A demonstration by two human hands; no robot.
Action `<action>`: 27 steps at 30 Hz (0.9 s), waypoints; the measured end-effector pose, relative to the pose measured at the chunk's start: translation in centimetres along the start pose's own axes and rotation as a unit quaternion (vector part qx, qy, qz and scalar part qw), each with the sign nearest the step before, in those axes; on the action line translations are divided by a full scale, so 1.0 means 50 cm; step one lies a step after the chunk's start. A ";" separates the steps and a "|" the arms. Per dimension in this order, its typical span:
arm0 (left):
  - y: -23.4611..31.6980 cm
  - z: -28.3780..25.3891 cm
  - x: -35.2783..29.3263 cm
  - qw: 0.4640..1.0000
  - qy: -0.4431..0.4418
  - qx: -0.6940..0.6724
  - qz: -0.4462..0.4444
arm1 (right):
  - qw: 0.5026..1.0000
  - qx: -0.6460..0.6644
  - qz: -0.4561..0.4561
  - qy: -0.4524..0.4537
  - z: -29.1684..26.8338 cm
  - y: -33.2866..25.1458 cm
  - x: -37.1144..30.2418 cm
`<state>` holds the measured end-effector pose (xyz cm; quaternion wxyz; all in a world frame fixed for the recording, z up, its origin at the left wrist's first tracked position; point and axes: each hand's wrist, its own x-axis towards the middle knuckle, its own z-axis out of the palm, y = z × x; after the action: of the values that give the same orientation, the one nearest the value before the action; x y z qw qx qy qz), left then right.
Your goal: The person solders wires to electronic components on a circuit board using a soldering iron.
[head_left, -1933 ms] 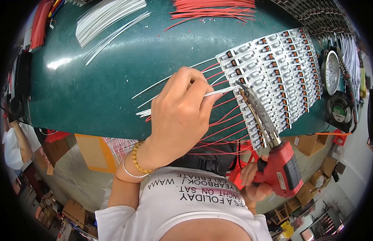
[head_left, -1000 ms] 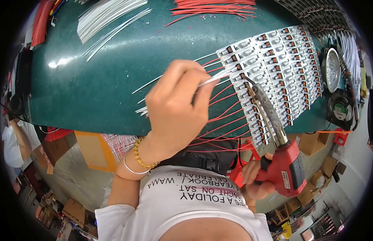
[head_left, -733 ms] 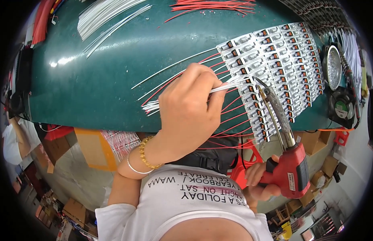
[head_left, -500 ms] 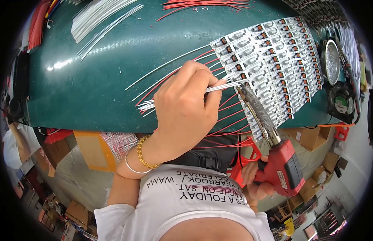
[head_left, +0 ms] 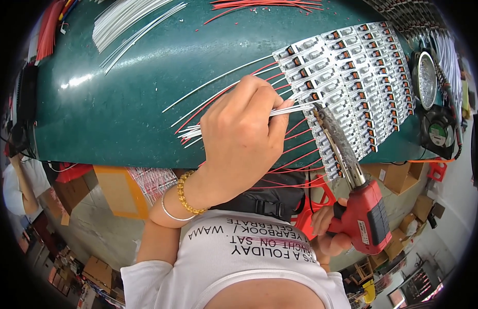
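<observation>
My left hand (head_left: 244, 129) is closed in a pinch round a bunch of white wires (head_left: 291, 109), whose ends reach the left edge of a panel of small circuit boards (head_left: 347, 77). In my right hand (head_left: 329, 232) is a red and black soldering gun (head_left: 366, 216) with a long metal barrel. Its dark tip (head_left: 317, 107) meets or nearly meets the board beside the white wire ends; the exact contact is too small to tell. Red wires (head_left: 301, 149) run out from the panel's left edge, below my left hand and above it. The bunch's loose ends stick out left of my hand.
White wires (head_left: 120, 23) and red wires (head_left: 264, 5) lie at the back of the green table (head_left: 95, 118). A metal bowl (head_left: 426, 80) and a small black fan (head_left: 437, 133) stand at the right. Cardboard boxes (head_left: 120, 190) sit below the table edge. Another person (head_left: 25, 185) is at far left.
My left hand with the white wires has shifted slightly right. The soldering gun's tip has also moved slightly up and right along the board; both grips are unchanged.
</observation>
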<state>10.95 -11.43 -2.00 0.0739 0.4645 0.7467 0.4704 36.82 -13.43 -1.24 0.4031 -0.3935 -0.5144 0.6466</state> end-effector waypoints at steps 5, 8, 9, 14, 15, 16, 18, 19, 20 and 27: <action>0.004 0.001 0.001 1.000 0.005 -0.002 0.007 | 0.999 -0.025 -0.020 -0.030 -0.005 0.010 -0.004; 0.004 -0.009 0.001 1.000 0.019 -0.023 0.003 | 0.999 -0.017 -0.021 -0.024 -0.006 0.017 -0.002; 0.002 -0.016 0.001 1.000 0.020 -0.021 0.003 | 0.999 -0.004 -0.025 -0.021 -0.006 0.020 -0.001; 0.025 -0.040 -0.003 0.999 0.028 -0.031 0.021 | 0.998 0.026 -0.042 -0.049 -0.024 0.007 -0.003; 0.030 -0.043 -0.005 1.000 -0.025 -0.017 -0.002 | 0.995 0.041 -0.052 -0.072 -0.029 0.010 -0.005; 0.027 -0.032 -0.010 1.000 -0.016 -0.005 -0.001 | 0.995 0.043 -0.052 -0.073 -0.031 0.015 -0.008; 0.027 -0.025 -0.013 1.000 -0.026 0.016 0.006 | 0.997 0.033 -0.045 -0.053 -0.035 0.021 -0.016; 0.027 -0.022 -0.012 0.999 -0.035 0.035 0.014 | 0.998 0.027 -0.042 -0.042 -0.037 0.023 -0.021; 0.027 -0.020 -0.011 0.999 -0.037 0.032 0.014 | 0.999 0.021 -0.039 -0.031 -0.039 0.025 -0.025; 0.017 -0.023 -0.012 0.998 -0.052 0.034 0.030 | 0.996 -0.082 -0.023 0.024 -0.012 0.027 -0.030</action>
<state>11.19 -12.49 -0.91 0.0828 0.5127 0.7431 0.4220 37.76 -14.79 -2.53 0.3960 -0.4289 -0.5649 0.5832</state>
